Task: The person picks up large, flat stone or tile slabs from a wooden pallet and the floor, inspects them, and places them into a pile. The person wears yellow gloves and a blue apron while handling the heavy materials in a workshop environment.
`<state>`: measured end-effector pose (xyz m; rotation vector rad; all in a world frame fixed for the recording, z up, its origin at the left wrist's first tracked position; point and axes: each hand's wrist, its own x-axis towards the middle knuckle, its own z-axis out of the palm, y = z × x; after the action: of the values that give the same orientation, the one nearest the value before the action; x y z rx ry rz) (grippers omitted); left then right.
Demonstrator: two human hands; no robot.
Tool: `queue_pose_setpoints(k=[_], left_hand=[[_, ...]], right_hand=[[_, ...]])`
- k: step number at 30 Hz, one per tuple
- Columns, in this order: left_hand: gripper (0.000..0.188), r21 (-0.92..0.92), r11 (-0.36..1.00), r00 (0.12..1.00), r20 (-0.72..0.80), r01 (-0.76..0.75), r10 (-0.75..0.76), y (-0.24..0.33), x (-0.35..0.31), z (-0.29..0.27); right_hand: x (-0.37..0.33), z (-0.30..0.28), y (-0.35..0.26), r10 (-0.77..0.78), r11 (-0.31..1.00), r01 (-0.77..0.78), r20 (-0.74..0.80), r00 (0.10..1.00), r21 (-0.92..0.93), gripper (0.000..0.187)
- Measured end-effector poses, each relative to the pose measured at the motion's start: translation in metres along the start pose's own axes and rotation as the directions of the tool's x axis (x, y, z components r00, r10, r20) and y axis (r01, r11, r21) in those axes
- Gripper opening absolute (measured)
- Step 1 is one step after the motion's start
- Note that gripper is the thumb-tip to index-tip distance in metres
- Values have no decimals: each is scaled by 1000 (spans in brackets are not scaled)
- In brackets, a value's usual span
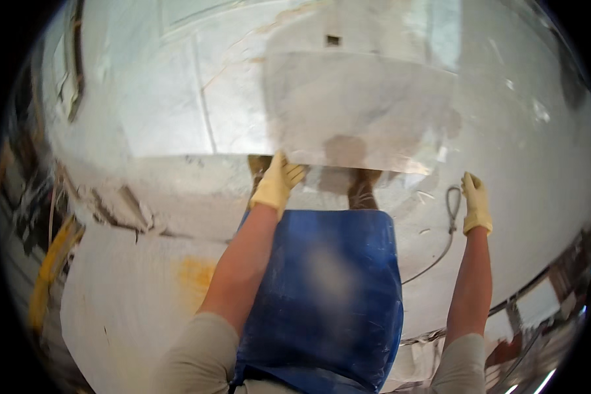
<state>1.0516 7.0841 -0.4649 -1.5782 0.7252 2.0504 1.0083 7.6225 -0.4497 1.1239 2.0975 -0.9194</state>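
In a pale yellow glove, my left hand (281, 182) is at the near edge of a thin, pale grey sheet (361, 98). Its thumb lies along the top of that edge and its fingers fold beside it, so it looks closed on the sheet. Well to the right, my gloved right hand (476, 202) is held out past the sheet's corner with its fingers curled in. Whatever it may hold is too small to make out. Left of it, apart from the glove, lies a grey cable with a looped end (453, 203).
A blue apron (322, 289) hangs in front of me, and my brown boots (362, 190) stand partly under the sheet's edge. Pale panels (157, 111) lie to the left. A yellow strip-like object (49, 269) is at the far left, with clutter at both rims.
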Motion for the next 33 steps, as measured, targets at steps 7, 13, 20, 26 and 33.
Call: queue_pose_setpoints(k=[7,13,20,26,33], left_hand=[[74,-249,967,947,-293,58,-132,-16,53,-3],[64,-469,880,961,-270,-70,-67,-27,62,22],[62,-471,882,964,-230,12,-136,-20,65,32],[67,-276,941,953,-171,195,-248,-4,5,-9],[69,605,795,991,-122,36,48,109,-111,-34]], right_hand=[[-36,84,50,194,943,-242,214,957,230,53],[-78,122,45,332,801,-449,331,883,396,46],[-99,137,25,318,783,-468,384,867,409,45],[-123,123,-5,225,886,-334,332,916,321,49],[-203,73,-41,148,958,-206,271,951,202,52]])
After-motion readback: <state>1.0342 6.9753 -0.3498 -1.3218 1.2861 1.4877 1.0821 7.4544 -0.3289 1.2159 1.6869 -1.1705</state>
